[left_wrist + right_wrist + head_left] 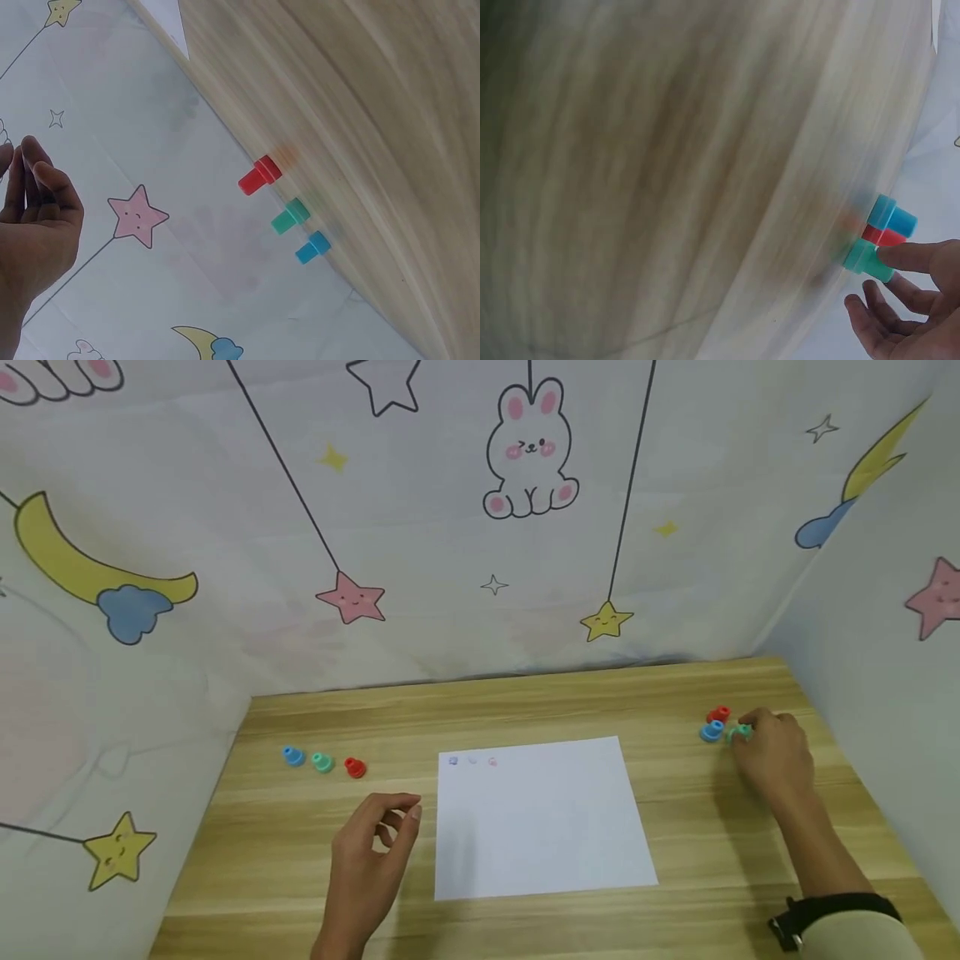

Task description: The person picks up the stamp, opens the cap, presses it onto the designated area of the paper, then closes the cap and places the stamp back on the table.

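On the table's right side, my right hand (776, 758) pinches a green stamp (867, 259) between thumb and fingers, its wide base low by the wood. A blue stamp (712, 732) and a red stamp (719, 715) stand close against it. My left hand (367, 860) hovers left of the white paper (540, 827), fingers loosely curved and holding nothing. Nearest to it is another red stamp (355, 767), in a row with a second green stamp (322, 762) and a second blue stamp (293, 756); all three stand upright.
Three small faint printed marks (472, 761) sit at the paper's upper left corner. The wooden table (570, 693) meets a cloth backdrop (435, 527) with bunnies and stars at the back and both sides. A dark band (832, 910) circles the right wrist.
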A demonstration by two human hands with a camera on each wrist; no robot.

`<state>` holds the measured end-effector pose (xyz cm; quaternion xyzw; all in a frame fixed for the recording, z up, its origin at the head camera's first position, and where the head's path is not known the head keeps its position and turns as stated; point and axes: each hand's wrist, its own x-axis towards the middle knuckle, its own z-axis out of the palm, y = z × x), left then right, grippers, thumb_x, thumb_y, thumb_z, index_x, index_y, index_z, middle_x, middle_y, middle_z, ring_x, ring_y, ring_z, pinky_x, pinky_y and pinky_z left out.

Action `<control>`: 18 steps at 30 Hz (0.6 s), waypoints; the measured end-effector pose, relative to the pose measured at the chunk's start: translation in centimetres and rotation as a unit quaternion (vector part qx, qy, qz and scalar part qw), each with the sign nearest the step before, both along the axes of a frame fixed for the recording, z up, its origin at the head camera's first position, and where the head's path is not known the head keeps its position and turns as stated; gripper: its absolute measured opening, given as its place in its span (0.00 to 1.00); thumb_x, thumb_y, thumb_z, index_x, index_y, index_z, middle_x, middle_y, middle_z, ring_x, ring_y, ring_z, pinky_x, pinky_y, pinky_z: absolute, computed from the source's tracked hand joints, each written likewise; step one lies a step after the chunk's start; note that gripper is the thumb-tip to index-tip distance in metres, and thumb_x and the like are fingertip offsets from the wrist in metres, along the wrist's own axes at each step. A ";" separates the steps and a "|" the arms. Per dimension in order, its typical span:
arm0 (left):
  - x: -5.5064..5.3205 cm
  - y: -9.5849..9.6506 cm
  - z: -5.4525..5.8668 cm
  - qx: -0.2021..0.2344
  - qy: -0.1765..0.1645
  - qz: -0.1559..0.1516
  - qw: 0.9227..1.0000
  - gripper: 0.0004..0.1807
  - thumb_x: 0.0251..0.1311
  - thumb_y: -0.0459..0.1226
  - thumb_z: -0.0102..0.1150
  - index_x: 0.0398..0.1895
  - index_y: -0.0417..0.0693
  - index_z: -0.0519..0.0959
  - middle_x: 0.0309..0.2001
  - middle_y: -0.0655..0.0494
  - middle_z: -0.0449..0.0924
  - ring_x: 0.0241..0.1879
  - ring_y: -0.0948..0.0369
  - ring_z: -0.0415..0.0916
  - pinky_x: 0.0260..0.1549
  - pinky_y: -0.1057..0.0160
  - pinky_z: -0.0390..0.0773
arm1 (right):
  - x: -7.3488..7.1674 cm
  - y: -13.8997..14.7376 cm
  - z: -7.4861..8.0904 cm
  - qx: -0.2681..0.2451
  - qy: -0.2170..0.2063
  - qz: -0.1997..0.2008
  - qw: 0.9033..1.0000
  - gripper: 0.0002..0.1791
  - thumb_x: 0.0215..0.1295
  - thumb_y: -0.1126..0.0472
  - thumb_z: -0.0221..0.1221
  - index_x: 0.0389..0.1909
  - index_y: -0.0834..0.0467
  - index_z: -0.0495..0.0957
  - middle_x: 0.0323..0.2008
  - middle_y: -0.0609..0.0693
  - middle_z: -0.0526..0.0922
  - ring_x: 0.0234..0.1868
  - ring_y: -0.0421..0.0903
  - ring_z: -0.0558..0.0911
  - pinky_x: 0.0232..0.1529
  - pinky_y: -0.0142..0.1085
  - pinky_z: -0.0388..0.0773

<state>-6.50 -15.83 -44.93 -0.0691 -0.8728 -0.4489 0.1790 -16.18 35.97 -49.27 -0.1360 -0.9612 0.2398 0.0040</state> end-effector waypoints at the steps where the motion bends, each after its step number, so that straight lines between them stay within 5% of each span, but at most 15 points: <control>1: 0.0 0.0 0.0 -0.002 0.004 0.000 1.000 0.11 0.66 0.26 0.70 0.45 0.50 0.86 0.39 0.68 0.85 0.33 0.67 0.79 0.31 0.71 0.77 | 0.0 0.2 0.0 0.001 -0.004 0.001 1.000 0.22 0.74 0.63 0.52 0.60 0.76 0.74 0.58 0.84 0.69 0.59 0.82 0.69 0.45 0.72 0.75; 11: -0.1 -0.1 -0.1 -0.006 0.013 -0.002 1.000 0.11 0.66 0.26 0.70 0.45 0.51 0.86 0.39 0.68 0.85 0.33 0.67 0.79 0.31 0.71 0.77 | 0.2 0.3 0.8 0.008 -0.005 -0.006 1.000 0.21 0.76 0.62 0.52 0.61 0.73 0.75 0.57 0.80 0.72 0.56 0.80 0.73 0.40 0.69 0.76; 18: 0.1 -0.4 -0.1 -0.010 0.008 0.007 1.000 0.10 0.66 0.26 0.70 0.45 0.48 0.86 0.39 0.66 0.85 0.33 0.68 0.78 0.31 0.72 0.77 | 1.5 -1.1 3.4 -0.018 0.054 -0.010 0.998 0.22 0.78 0.62 0.56 0.62 0.75 0.75 0.56 0.78 0.74 0.54 0.77 0.76 0.36 0.63 0.78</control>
